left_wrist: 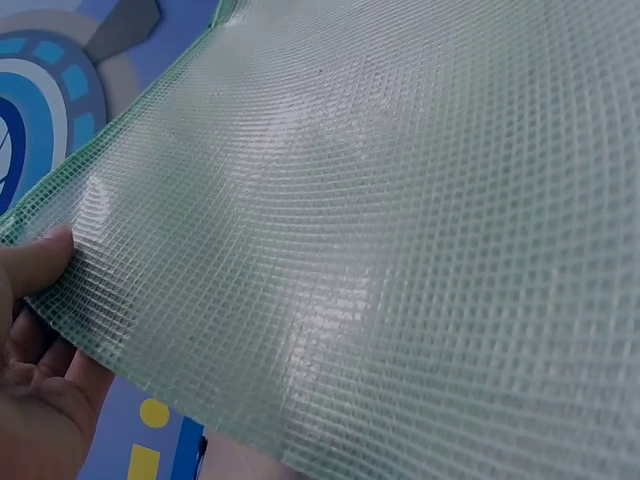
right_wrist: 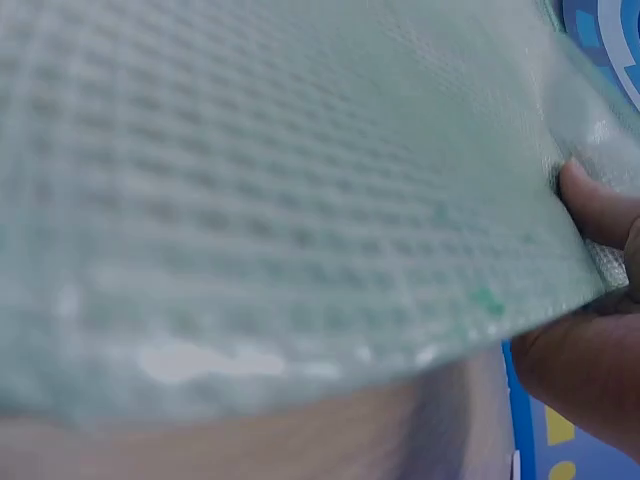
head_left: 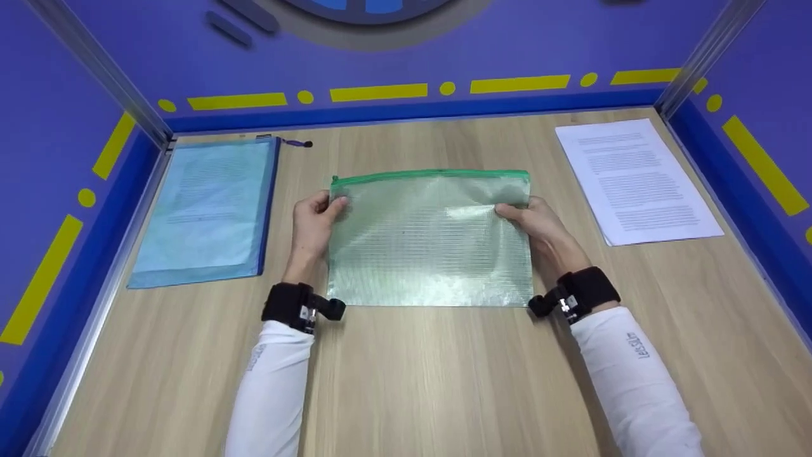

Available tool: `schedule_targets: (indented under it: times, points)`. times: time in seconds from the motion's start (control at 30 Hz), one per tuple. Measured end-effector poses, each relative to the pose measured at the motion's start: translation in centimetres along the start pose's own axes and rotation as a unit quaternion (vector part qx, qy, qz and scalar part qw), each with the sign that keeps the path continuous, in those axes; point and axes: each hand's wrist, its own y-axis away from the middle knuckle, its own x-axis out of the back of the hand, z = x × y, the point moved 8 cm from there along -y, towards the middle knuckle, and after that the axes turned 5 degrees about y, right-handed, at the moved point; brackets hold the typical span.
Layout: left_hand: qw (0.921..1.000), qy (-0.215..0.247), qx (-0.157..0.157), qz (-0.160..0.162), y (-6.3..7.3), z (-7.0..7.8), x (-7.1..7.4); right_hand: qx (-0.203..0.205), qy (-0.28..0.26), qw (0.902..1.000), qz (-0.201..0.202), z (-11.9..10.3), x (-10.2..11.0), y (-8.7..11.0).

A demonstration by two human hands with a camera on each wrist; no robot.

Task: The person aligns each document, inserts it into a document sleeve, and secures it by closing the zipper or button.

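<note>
Between my two hands is a translucent green mesh zip pouch (head_left: 419,247), its green zipper edge at the far side and printed lines showing faintly through it. My left hand (head_left: 314,222) pinches its left side near the upper corner, thumb on top and fingers beneath. On the opposite side my right hand (head_left: 549,228) grips the right edge the same way. The left wrist view shows the thumb pressed on the mesh (left_wrist: 330,230) and fingers behind it. In the right wrist view the pouch's near edge bends, with the right thumb (right_wrist: 600,205) on its surface.
A blue zip pouch (head_left: 203,209) with a printed sheet inside lies at the left of the wooden table (head_left: 419,381). At the right lies a stack of printed paper (head_left: 637,181). Blue-purple panels (head_left: 406,57) with yellow marks enclose the back and sides.
</note>
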Motion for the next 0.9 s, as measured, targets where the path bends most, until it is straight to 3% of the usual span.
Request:
schedule_targets:
  times: [0.2,0.4,0.53,0.7,0.9]
  points:
    - [0.9977,-0.029,-0.046,0.04,0.3,0.8,0.1,0.032,0.072,0.9953,0.056,-0.7,0.7,0.3]
    - [0.9919,-0.061,-0.089,0.067,0.5,2.0,0.3,0.055,0.049,0.9891,0.127,-1.6,1.2,1.6]
    - [0.9882,-0.074,-0.115,0.069,0.9,2.9,0.0,0.083,0.061,0.9797,0.172,-2.5,1.3,3.0]
    - [0.9802,-0.104,-0.155,0.067,1.5,4.2,-0.8,0.109,0.061,0.9769,0.173,-2.8,0.2,3.9]
    - [0.9649,-0.147,-0.205,0.074,2.2,5.4,-1.8,0.15,0.149,0.9626,0.169,-3.1,-1.8,4.1]
